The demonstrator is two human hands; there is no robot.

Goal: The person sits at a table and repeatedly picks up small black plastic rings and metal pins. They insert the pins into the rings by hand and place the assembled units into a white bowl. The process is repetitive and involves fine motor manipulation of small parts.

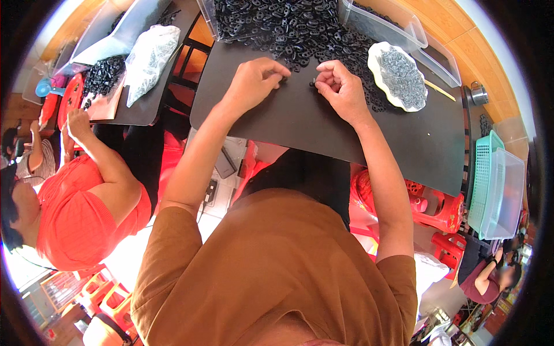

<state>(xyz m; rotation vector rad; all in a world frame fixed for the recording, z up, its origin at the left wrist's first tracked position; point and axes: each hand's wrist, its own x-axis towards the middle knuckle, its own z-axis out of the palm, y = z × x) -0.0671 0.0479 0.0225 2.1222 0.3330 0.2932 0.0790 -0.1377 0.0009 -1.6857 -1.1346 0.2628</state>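
Observation:
A heap of small black plastic pieces with holes (pixel 283 26) lies across the far side of the dark table (pixel 277 124). My left hand (pixel 257 81) is at the heap's near edge, its fingers bent and a little apart beside a few loose pieces; nothing shows between them. Across from it, my right hand (pixel 343 89) pinches a small black plastic piece (pixel 313 83) between thumb and fingers, just above the tabletop. To the right of that hand stands a white scalloped bowl (pixel 375 60) filled with small clear-grey parts.
Clear plastic bins (pixel 398 32) stand behind the heap, and a yellowish stick (pixel 440 90) lies right of the bowl. At far right are a green basket (pixel 482 179) and a clear tub (pixel 508 196). A person in red (pixel 95 207) works at a neighbouring table on the left.

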